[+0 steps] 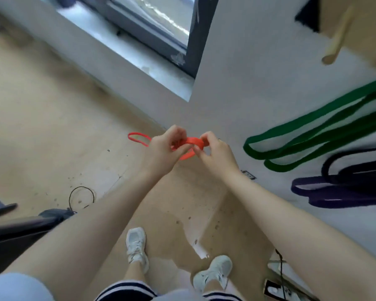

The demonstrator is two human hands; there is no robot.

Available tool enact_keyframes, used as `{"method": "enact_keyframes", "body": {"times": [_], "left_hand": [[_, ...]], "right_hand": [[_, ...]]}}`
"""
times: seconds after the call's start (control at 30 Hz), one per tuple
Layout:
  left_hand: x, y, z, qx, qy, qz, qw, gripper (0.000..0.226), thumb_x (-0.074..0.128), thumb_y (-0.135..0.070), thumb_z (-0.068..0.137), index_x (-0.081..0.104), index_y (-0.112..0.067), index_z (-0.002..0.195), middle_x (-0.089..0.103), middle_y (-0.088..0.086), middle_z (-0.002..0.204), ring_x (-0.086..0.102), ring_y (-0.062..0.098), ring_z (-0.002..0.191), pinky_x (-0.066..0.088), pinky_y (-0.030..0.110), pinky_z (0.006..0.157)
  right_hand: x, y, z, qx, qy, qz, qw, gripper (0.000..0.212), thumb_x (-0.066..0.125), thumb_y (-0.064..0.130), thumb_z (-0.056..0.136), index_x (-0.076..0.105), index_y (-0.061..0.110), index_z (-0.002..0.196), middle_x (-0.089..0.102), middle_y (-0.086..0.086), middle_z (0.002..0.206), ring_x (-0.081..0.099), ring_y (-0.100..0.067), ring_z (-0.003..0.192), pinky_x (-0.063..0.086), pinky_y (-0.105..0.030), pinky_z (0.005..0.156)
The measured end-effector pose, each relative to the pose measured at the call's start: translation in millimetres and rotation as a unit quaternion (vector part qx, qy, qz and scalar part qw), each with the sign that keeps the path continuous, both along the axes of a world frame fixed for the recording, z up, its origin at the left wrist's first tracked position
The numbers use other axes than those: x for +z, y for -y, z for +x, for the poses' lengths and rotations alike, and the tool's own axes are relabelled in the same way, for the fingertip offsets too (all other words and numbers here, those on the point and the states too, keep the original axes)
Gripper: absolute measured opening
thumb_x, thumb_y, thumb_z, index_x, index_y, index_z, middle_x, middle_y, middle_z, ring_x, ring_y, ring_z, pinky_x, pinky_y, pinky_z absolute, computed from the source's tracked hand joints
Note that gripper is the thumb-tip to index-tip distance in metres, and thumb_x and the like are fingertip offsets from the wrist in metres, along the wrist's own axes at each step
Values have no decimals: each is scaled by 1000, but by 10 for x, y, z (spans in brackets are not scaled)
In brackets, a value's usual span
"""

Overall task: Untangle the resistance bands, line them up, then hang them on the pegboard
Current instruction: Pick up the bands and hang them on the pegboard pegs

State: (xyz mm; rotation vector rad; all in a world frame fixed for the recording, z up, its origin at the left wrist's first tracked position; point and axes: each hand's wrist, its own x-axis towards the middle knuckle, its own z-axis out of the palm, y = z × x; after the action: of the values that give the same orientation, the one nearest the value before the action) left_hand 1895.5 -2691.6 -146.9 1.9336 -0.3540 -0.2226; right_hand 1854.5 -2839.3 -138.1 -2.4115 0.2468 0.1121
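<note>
I hold a thin red resistance band (190,141) in front of me with both hands. My left hand (163,146) grips it with curled fingers, and a red loop sticks out to the left of that hand. My right hand (215,151) pinches the band's other part between thumb and fingers. On the white wall to the right hang green bands (302,135) and, below them, dark purple bands (334,190). The hook they hang from is out of view.
I stand on a light wooden floor, my white shoes (137,246) below. A window with a dark frame (195,38) is ahead. A dark chair or bag (20,227) is at the left, a black cable loop (81,197) on the floor, and a power strip (278,290) at the lower right.
</note>
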Motion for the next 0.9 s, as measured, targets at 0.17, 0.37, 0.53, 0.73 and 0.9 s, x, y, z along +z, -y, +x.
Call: {"method": "enact_keyframes", "body": {"times": [0.17,0.37,0.53,0.73,0.9], "left_hand": [[992,-215,312,-85,86,-5,993,17,72,-10,78,57,-18,81,59,-3,70,56,20,71,50,32,69],[1799,-189,480,-186,144,-33,971,17,73,-9,78,58,-12,85,66,5,78,61,20,75,50,27,74],[2377,96,377,-290,85,-87,949,21,66,-2,82,55,-20,82,63,1,80,59,11,75,50,26,75],[2771,582,93,-334,74,-114,933,17,61,-8,88,53,-22,94,70,-2,90,67,11,81,55,30,82],[3072,1021,-144,-328,104,-165,924,18,62,-8,87,58,-26,87,68,-7,87,67,8,81,55,28,80]], "right_hand": [[1031,-249,53,-10,101,55,993,22,62,16,86,55,20,107,63,2,106,56,-16,102,45,-31,88],[1863,-378,-83,-68,177,119,975,20,63,16,88,52,27,100,62,5,99,60,-15,101,45,-27,93],[2324,-253,-348,-140,226,164,950,15,60,18,89,54,31,92,63,6,92,60,-7,91,49,-19,82],[2816,185,-734,-217,290,172,916,15,61,10,88,55,23,89,65,-1,84,68,-16,77,56,-29,75],[3127,568,-1019,-248,337,181,890,15,62,0,85,61,14,83,62,0,75,60,-9,67,51,-23,67]]}}
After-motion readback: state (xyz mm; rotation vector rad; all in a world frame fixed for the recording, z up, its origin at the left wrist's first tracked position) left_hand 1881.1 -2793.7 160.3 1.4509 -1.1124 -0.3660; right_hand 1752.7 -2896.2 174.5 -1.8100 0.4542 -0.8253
